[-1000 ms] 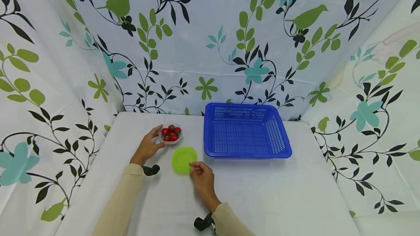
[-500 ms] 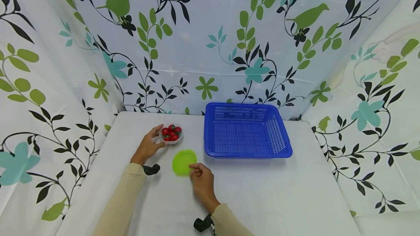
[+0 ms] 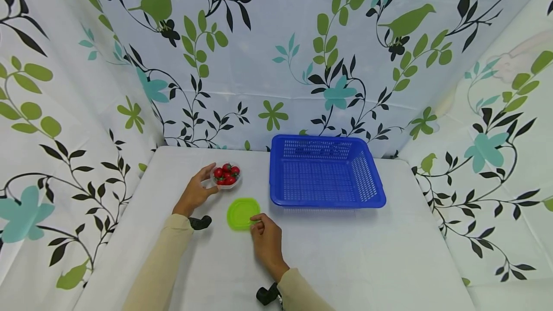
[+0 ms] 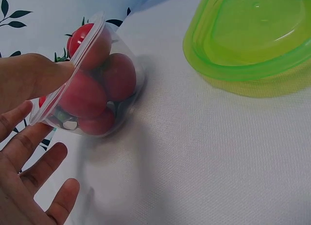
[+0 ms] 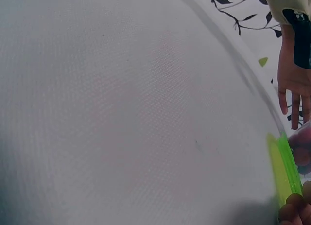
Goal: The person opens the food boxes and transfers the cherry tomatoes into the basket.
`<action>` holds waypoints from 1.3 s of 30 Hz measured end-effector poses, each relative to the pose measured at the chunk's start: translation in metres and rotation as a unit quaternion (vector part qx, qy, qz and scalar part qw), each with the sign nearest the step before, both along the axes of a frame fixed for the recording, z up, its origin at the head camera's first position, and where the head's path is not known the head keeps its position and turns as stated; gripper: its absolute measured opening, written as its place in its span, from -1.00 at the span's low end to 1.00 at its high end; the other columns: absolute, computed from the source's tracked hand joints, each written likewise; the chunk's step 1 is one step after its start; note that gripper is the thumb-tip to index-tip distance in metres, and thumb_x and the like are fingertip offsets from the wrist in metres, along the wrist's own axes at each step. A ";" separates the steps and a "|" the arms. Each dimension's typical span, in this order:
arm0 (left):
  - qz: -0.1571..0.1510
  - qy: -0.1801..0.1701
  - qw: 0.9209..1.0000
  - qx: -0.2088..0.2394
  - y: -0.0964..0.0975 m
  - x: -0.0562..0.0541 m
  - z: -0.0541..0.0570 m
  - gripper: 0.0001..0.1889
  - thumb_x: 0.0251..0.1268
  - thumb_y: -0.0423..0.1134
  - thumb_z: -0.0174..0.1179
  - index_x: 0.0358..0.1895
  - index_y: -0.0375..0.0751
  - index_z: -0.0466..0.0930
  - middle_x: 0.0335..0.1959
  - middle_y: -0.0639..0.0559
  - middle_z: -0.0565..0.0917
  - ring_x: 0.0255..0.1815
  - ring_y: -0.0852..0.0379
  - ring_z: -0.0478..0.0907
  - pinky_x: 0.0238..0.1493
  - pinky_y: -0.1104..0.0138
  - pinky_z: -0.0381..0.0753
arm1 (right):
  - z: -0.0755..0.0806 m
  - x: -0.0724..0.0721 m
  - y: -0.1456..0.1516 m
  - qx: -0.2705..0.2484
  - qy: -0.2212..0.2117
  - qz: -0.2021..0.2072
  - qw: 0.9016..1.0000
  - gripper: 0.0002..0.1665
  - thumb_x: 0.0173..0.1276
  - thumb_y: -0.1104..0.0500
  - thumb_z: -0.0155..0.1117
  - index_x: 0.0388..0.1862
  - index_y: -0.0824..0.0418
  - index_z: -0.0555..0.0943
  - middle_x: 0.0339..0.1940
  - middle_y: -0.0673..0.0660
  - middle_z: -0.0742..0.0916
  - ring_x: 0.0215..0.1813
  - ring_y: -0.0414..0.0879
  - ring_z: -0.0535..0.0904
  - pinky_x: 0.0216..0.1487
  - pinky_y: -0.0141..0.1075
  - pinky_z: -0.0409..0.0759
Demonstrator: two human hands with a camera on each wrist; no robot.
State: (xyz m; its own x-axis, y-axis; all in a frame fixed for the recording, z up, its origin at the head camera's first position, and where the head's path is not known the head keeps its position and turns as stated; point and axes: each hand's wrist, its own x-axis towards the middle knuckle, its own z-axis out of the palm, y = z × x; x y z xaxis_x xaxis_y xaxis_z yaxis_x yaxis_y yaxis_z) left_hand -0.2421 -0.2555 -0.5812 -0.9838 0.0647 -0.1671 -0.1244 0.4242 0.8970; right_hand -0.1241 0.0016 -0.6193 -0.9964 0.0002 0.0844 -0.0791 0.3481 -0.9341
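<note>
A small clear plastic container (image 4: 116, 106) holds several red tomatoes (image 3: 225, 174) with green stems. My left hand (image 3: 194, 195) grips its rim from the left, the thumb on the near side and a finger on the other. The container is tipped in the left wrist view. Right of it is a translucent green lid (image 3: 243, 214), its shadow showing below it on the cloth. My right hand (image 3: 267, 244) pinches the lid's right edge between thumb and fingertips. Only those fingertips (image 5: 291, 213) show in the right wrist view's corner, beside the lid's edge.
A blue perforated basket (image 3: 327, 203) stands at the back of the white-covered table (image 3: 367, 253), right of the container. Behind and on both sides hangs a curtain (image 3: 242, 71) printed with leaves and birds.
The green lid has tilted slightly, its far edge now a little nearer to me. Both hands hold nearly the same places, and the container stays put.
</note>
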 end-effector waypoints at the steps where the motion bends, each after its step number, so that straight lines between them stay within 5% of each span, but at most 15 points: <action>1: 0.000 0.001 1.000 0.000 0.000 0.000 0.000 -0.10 0.45 -0.32 0.35 0.74 0.01 0.07 0.71 -0.22 0.22 0.69 -0.30 0.14 0.67 -0.29 0.19 | 0.001 0.000 0.000 0.003 0.002 0.000 1.000 -0.76 0.39 0.43 0.35 -0.04 0.23 0.77 -0.44 0.08 0.76 -0.41 -0.32 0.54 -0.36 -0.48 0.54; 16: 0.013 -0.001 1.000 0.005 0.001 0.000 0.000 -0.09 0.42 -0.35 0.35 0.73 -0.02 0.07 0.72 -0.22 0.20 0.70 -0.30 0.11 0.68 -0.27 0.16 | -0.001 -0.003 0.001 0.008 0.014 0.001 1.000 -0.80 0.42 0.36 0.40 -0.02 0.22 0.76 -0.42 0.00 0.77 -0.40 -0.33 0.58 -0.32 -0.46 0.64; 39: 0.020 -0.006 1.000 0.014 0.007 -0.001 -0.003 -0.05 0.40 -0.33 0.37 0.75 0.12 0.04 0.75 -0.12 0.18 0.71 -0.30 0.11 0.66 -0.28 0.21 | 0.028 -0.036 -0.025 -0.009 0.023 0.022 0.999 -0.79 0.46 0.26 0.44 0.04 0.17 0.75 -0.33 0.00 0.80 -0.30 -0.30 0.63 -0.20 -0.46 0.69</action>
